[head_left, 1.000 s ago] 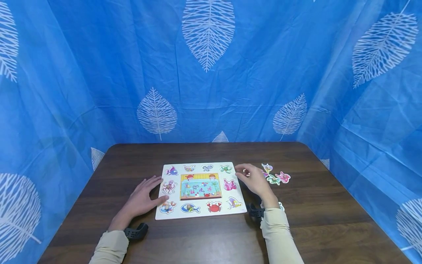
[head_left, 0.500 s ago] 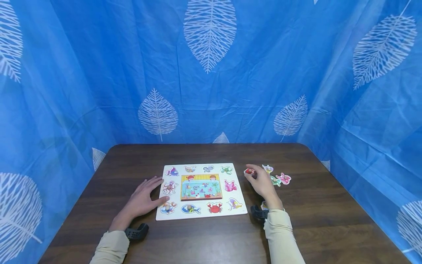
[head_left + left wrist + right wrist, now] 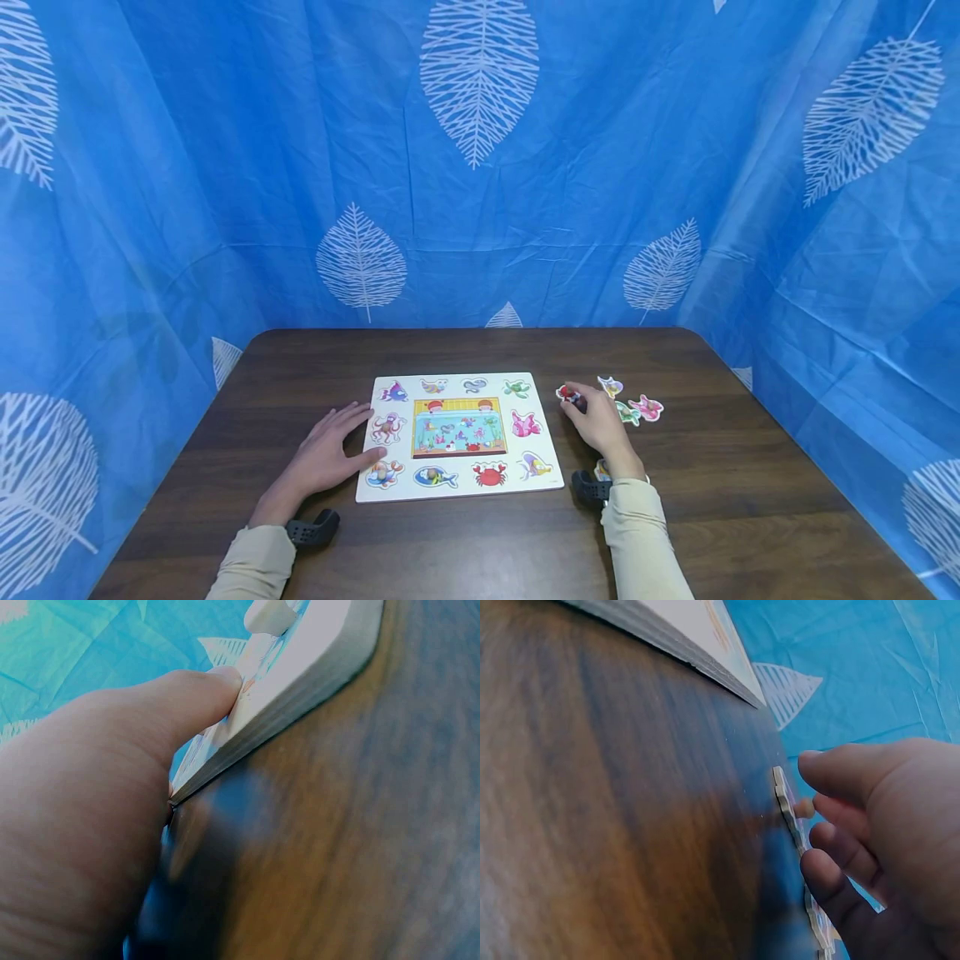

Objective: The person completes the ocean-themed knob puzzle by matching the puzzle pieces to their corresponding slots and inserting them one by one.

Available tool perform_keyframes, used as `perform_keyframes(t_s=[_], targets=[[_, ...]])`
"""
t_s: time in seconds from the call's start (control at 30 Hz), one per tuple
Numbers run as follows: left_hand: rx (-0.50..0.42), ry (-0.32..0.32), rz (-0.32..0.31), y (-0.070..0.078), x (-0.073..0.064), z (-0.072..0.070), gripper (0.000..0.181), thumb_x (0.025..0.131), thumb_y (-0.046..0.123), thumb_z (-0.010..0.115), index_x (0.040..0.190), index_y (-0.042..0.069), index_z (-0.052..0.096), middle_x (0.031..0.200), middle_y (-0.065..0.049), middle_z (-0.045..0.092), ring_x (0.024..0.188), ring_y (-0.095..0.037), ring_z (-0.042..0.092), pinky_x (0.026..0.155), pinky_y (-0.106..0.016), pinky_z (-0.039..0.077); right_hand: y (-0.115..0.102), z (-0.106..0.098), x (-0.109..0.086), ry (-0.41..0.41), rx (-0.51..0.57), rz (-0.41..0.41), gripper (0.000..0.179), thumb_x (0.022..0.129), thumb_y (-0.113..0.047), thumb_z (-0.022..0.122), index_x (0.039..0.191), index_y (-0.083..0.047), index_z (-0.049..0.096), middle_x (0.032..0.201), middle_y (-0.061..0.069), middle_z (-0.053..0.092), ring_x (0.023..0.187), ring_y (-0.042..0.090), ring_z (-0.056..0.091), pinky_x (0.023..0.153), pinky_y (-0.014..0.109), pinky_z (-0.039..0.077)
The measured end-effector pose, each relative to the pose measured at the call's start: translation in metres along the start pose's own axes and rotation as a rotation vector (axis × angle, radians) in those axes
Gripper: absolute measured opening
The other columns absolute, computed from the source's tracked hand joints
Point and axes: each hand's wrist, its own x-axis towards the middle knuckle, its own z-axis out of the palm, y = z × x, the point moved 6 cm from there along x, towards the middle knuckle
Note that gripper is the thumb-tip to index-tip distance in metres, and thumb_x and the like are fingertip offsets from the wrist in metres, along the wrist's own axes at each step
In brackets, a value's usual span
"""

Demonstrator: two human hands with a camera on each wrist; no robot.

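Observation:
A white peg-puzzle board (image 3: 466, 496) with sea-animal pictures round an aquarium scene lies on the table. Two fish pieces with wooden knobs sit in its front-left shapes. My left hand (image 3: 321, 454) rests at the left edge, thumb (image 3: 199, 705) on the top face, fingers extended along the side. Right of the board, my right hand (image 3: 597, 421) is over a red puzzle piece (image 3: 564, 392). In the right wrist view, its thumb and fingers are apart around a small wooden knob (image 3: 804, 808) on a piece lying flat.
Several loose pieces lie beyond the right hand: a pink one (image 3: 647, 407), a green one (image 3: 627, 413) and a purple-yellow one (image 3: 611, 386). Another piece (image 3: 602, 469) is partly hidden by the right wrist. A blue leaf-print curtain (image 3: 480, 250) surrounds the table (image 3: 480, 550).
My right hand has moved right from the board's edge to the red piece, and its fingers have lowered slightly over it. The left hand has stayed on the board.

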Motion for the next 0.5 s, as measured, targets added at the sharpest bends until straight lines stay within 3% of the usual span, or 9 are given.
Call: perform_keyframes(t_s=[0.17,0.5], targets=[[0.005,0.004,0.009,0.0004,0.0000,0.0002,0.079,0.089,0.054,0.075,0.148,0.005,0.054,0.156,-0.022,0.048,0.149,-0.043,0.038,0.122,-0.064,0.026,0.0014,-0.0006,0.0002,-0.002,-0.005,0.016,0.041,0.099,-0.012,0.068,0.136,0.003,0.063,0.136,0.027,0.064,0.129,0.044,0.059,0.110,0.060,0.045],[0.004,-0.009,-0.008,-0.0010,0.0006,0.0016,0.081,0.089,0.056,0.074,0.148,0.006,0.053,0.157,-0.021,0.047,0.149,-0.043,0.036,0.122,-0.065,0.025,0.0050,-0.0030,-0.0008,0.060,0.020,0.079,0.026,0.096,-0.005,0.066,0.120,-0.001,0.074,0.110,0.019,0.075,0.099,0.033,0.067,0.090,0.053,0.054]])
